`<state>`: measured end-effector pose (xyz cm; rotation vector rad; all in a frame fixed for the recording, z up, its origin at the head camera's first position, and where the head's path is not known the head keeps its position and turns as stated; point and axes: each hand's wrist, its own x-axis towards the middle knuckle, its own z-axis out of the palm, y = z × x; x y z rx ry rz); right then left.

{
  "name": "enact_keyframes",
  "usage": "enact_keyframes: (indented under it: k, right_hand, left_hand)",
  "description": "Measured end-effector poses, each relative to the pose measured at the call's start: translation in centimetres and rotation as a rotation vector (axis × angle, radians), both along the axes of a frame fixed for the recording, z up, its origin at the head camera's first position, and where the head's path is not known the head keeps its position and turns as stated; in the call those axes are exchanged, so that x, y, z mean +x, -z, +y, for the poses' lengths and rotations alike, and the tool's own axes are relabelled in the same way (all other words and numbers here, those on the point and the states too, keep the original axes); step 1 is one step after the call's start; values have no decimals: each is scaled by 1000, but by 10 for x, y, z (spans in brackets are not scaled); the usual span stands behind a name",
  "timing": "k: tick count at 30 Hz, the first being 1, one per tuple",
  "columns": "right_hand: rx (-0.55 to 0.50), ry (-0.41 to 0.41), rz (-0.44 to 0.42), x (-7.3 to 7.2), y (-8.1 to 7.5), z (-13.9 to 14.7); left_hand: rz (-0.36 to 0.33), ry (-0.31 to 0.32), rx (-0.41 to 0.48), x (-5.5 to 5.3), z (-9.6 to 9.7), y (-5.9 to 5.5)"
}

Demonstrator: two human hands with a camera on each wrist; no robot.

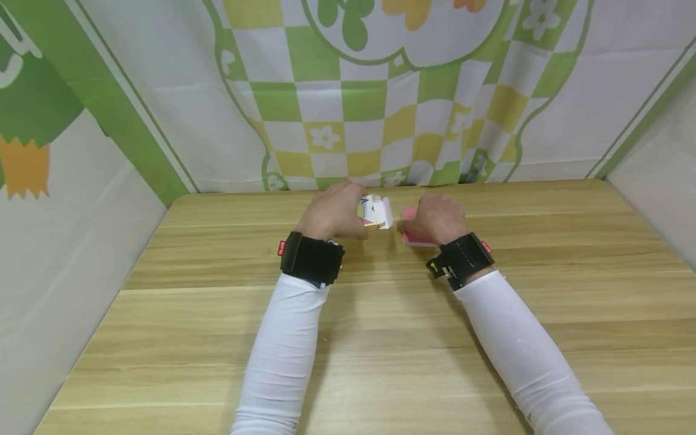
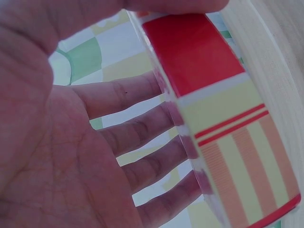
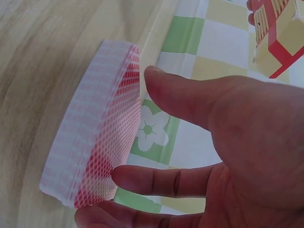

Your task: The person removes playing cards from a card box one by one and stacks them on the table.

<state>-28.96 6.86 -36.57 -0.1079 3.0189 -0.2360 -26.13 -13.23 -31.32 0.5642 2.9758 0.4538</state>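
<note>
My left hand (image 1: 334,211) holds a playing card box (image 1: 376,212) above the back of the table. Its thumb lies across one narrow end and its fingers along the opposite side in the left wrist view, where the red, cream and striped side of the box (image 2: 209,109) shows. The box's white flap stands out toward the right. A deck of playing cards (image 3: 99,128) with red patterned backs lies stacked on the table. Over it is my right hand (image 1: 439,219), thumb and fingers spread; two fingertips reach the deck's edge, though whether they touch it I cannot tell.
The wood-grain table (image 1: 370,356) extends toward me. Right behind its back edge hangs a checkered green, yellow and white cloth (image 1: 348,109). White walls stand at both sides. A black camera band (image 1: 312,258) sits on each wrist.
</note>
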Motion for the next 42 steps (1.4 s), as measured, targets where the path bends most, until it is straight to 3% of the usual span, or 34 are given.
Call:
enact_keyframes:
  k: [7, 11, 13, 16, 19, 21, 25, 36, 42]
  right_hand:
    - [5, -2, -22, 0, -8, 6]
    - [-137, -13, 67, 1, -20, 5]
    - [-265, -73, 131, 2, -25, 2]
    - [-469, -242, 192, 5, -32, -6]
    - [-577, -377, 148, 8, -35, -15]
    - [-591, -407, 100, 10, -35, -18]
    - [-564, -376, 29, 10, -33, -21]
    - [-538, -296, 15, 5, -24, -20]
    - [-567, -285, -41, 4, -26, -17]
  left_hand:
    - [1, 2, -10, 0, 3, 0]
    - [1, 4, -14, -1, 4, 1]
    - [1, 5, -15, -2, 4, 1]
    - [3, 10, -18, -2, 4, 0]
    - [5, 12, -19, -3, 4, 1]
    - [8, 13, -24, -3, 4, 1]
    - [13, 14, -26, -2, 4, 1]
    - [12, 33, -8, 0, 7, -1]
    - [19, 28, -11, 0, 7, 0]
